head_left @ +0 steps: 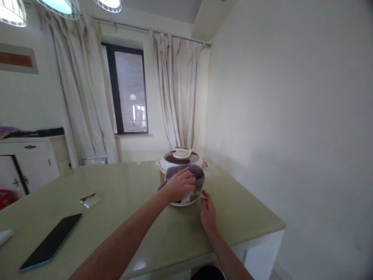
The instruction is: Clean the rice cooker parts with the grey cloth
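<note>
A white and brown rice cooker (165, 165) with a dark lid panel stands on the pale green tabletop (131, 217). My left hand (181, 183) presses a grey cloth (199, 175) against the cooker's front, fingers closed over it. The cloth covers much of the front, so the panel there is mostly hidden. Low on the cooker's right side, my right hand (208, 210) grips the edge near the base, its fingers partly hidden.
To the left lie a dark flat tablet-like slab (52, 242) and a small clear packet with a brown strip (91, 200). A white wall (262, 147) borders the table's right side. Curtains (182, 89) hang behind.
</note>
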{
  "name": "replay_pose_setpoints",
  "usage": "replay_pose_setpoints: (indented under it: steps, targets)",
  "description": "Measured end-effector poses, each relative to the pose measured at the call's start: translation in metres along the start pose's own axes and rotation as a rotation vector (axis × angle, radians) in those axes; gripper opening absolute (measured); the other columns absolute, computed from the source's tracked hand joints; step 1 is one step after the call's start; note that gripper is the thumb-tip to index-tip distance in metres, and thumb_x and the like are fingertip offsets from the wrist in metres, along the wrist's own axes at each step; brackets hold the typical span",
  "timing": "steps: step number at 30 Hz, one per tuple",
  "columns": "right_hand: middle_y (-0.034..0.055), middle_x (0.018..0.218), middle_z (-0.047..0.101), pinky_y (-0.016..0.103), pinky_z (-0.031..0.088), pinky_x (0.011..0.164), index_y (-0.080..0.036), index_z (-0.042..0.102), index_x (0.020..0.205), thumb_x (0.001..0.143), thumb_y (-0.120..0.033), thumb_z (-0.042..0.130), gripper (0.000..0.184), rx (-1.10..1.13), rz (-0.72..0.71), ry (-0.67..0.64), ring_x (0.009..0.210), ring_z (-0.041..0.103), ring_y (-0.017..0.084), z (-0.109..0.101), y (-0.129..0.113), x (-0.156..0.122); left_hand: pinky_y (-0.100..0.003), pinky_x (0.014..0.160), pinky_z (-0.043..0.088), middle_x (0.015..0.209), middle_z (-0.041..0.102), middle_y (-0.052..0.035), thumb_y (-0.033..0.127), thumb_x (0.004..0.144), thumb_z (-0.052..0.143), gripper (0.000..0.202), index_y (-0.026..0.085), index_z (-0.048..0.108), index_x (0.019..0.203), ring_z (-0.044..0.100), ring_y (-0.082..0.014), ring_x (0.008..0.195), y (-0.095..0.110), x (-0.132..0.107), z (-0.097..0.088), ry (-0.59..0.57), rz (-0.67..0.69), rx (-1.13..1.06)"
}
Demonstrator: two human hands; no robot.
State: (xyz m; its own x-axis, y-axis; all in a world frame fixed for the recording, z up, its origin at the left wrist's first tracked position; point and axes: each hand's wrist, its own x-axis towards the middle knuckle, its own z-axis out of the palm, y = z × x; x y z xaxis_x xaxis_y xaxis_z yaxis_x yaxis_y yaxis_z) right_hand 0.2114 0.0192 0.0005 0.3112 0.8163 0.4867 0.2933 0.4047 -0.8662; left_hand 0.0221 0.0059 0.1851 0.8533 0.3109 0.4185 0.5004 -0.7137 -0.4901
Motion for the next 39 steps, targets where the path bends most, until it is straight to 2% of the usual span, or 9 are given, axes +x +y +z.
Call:
replay_pose_setpoints:
  steps: [3, 6, 11, 15, 20, 25, 29, 33, 39]
  targets:
    - [0.0178, 0.131, 0.068, 0.04, 0.053, 0.093, -0.014, 0.06, 0.137, 0.098, -0.05, 0.042, 0.057, 0.068, -0.01, 0.158, 0.105, 0.066, 0.025, -0.007, -0.021, 0.01, -0.055, 0.128, 0.032, 0.118, 0.072, -0.0044, 0.022, 0.09, 0.072, 0.01, 0.025, 0.075, 0.098, 0.059, -0.0249, 0.121, 0.013, -0.019, 0.02, 0.069, 0.05, 0.046]
    - [0.0194, 0.138, 0.062, 0.043, 0.049, 0.102, -0.015, 0.056, 0.141, 0.102, -0.05, 0.037, 0.056, 0.009, -0.145, 0.233, 0.117, 0.061, 0.027, -0.011, -0.067, 0.033, -0.056, 0.128, 0.034, 0.118, 0.073, -0.004, 0.022, 0.093, 0.07, 0.011, 0.027, 0.076, 0.101, 0.062, -0.0232, 0.119, 0.027, -0.036, 0.038, 0.113, 0.032, 0.044]
    - [0.0134, 0.144, 0.062, 0.047, 0.035, 0.119, -0.021, 0.062, 0.139, 0.105, -0.038, 0.036, 0.046, -0.278, -0.447, -0.063, 0.138, 0.051, 0.028, 0.01, -0.166, 0.095, -0.054, 0.128, 0.037, 0.118, 0.077, -0.0027, 0.019, 0.096, 0.064, 0.021, 0.032, 0.079, 0.101, 0.067, -0.0246, 0.118, 0.051, -0.057, 0.053, 0.086, -0.047, -0.061]
    - [0.0125, 0.149, 0.059, 0.046, 0.037, 0.116, -0.023, 0.06, 0.144, 0.102, -0.047, 0.055, 0.049, -0.543, -0.434, -0.283, 0.137, 0.051, 0.03, 0.05, -0.207, 0.144, -0.054, 0.125, 0.042, 0.116, 0.08, -0.0017, 0.014, 0.095, 0.061, 0.031, 0.036, 0.081, 0.102, 0.071, -0.0255, 0.116, 0.066, -0.079, 0.062, 0.09, -0.093, -0.15]
    - [0.0158, 0.147, 0.06, 0.045, 0.045, 0.106, -0.021, 0.058, 0.146, 0.095, -0.063, 0.063, 0.066, -0.706, -0.359, -0.463, 0.131, 0.057, 0.034, 0.079, -0.207, 0.18, -0.059, 0.124, 0.043, 0.121, 0.079, 0.0015, 0.017, 0.095, 0.059, 0.037, 0.044, 0.08, 0.109, 0.074, -0.0289, 0.11, 0.072, -0.109, 0.08, 0.081, -0.236, -0.205]
    - [0.0154, 0.136, 0.067, 0.042, 0.046, 0.103, -0.02, 0.064, 0.14, 0.1, -0.064, 0.056, 0.06, -0.71, -0.401, -0.42, 0.127, 0.059, 0.033, 0.079, -0.201, 0.191, -0.064, 0.123, 0.041, 0.119, 0.077, -0.0041, 0.017, 0.086, 0.066, 0.038, 0.038, 0.08, 0.115, 0.069, -0.0325, 0.113, 0.072, -0.125, 0.091, 0.204, -0.393, -0.164]
    - [0.0126, 0.127, 0.072, 0.035, 0.046, 0.102, -0.02, 0.071, 0.132, 0.104, -0.056, 0.056, 0.048, -0.655, -0.463, -0.478, 0.119, 0.064, 0.027, 0.077, -0.198, 0.198, -0.056, 0.107, 0.056, 0.123, 0.072, -0.0109, 0.021, 0.082, 0.069, 0.031, 0.031, 0.079, 0.11, 0.061, -0.0339, 0.123, 0.067, -0.135, 0.088, 0.395, -0.775, -0.141]
    - [0.0098, 0.125, 0.074, 0.032, 0.046, 0.101, -0.022, 0.072, 0.133, 0.104, -0.053, 0.057, 0.045, -0.54, -0.501, -0.537, 0.116, 0.066, 0.025, 0.075, -0.194, 0.2, -0.055, 0.097, 0.058, 0.115, 0.068, -0.0113, 0.029, 0.086, 0.063, 0.023, 0.027, 0.074, 0.106, 0.062, -0.0335, 0.112, 0.057, -0.147, 0.083, 0.514, -1.184, -0.174]
    - [0.0083, 0.133, 0.071, 0.03, 0.045, 0.106, -0.023, 0.066, 0.141, 0.103, -0.048, 0.061, 0.046, -0.396, -0.549, -0.631, 0.121, 0.066, 0.022, 0.07, -0.196, 0.188, -0.053, 0.1, 0.057, 0.114, 0.066, -0.0094, 0.035, 0.087, 0.058, 0.027, 0.027, 0.067, 0.111, 0.066, -0.0318, 0.112, 0.058, -0.149, 0.079, 0.638, -1.333, -0.32]
